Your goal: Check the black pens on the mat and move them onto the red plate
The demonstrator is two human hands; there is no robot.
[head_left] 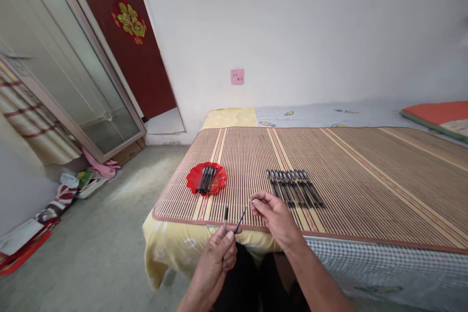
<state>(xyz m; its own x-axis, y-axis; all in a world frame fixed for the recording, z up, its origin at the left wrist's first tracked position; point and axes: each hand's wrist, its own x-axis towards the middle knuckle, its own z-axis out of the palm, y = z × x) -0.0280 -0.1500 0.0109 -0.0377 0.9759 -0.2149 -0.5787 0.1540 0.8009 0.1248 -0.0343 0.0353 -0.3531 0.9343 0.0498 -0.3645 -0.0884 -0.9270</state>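
Observation:
My left hand [219, 251] is closed in front of the bed's near edge. A pen part with a dark end [226, 213] stands up out of its fingers. From the same fingers a thin dark stick, like a pen refill [240, 219], slants up towards my right hand [272, 214]. The thumb and fingertips of that hand are pinched at the stick's upper end, on something too small to name. Beyond my left hand, a red scalloped plate [189, 185] holds several dark pens [206, 179]. Past my right hand lies a row of several more dark pens [294, 187].
A striped bamboo mat [351, 175] covers the bed, over yellow and checked cloth. An orange folded quilt [438, 114] lies at the far right. A pink note [237, 76] is on the wall. Books and cloths [62, 200] lie on the floor to the left.

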